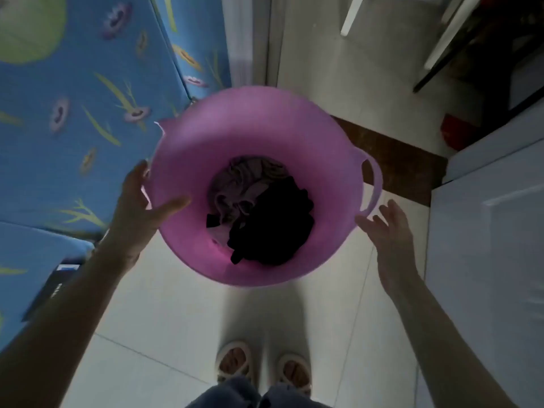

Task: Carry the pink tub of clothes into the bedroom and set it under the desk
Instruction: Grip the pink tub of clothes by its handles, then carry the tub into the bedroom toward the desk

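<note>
The pink tub (pixel 206 136) fills the middle of the head view, seen from straight above over the pale tiled floor. Dark and light clothes (pixel 265 216) lie at its bottom. My left hand (pixel 138 207) grips the tub's left rim, thumb inside the wall and fingers outside. My right hand (pixel 388 231) is open beside the tub's right loop handle (pixel 374 184), fingers spread, just short of touching it. Whether the tub rests on the floor or hangs in the air is not clear.
A bed with a blue flower-print sheet (pixel 73 128) runs along the left. A white cabinet (pixel 494 245) stands on the right. Ahead are a dark wooden threshold (pixel 391 154), a doorway, and dark furniture legs (pixel 459 54) beyond. My feet in sandals (pixel 265 366) are below.
</note>
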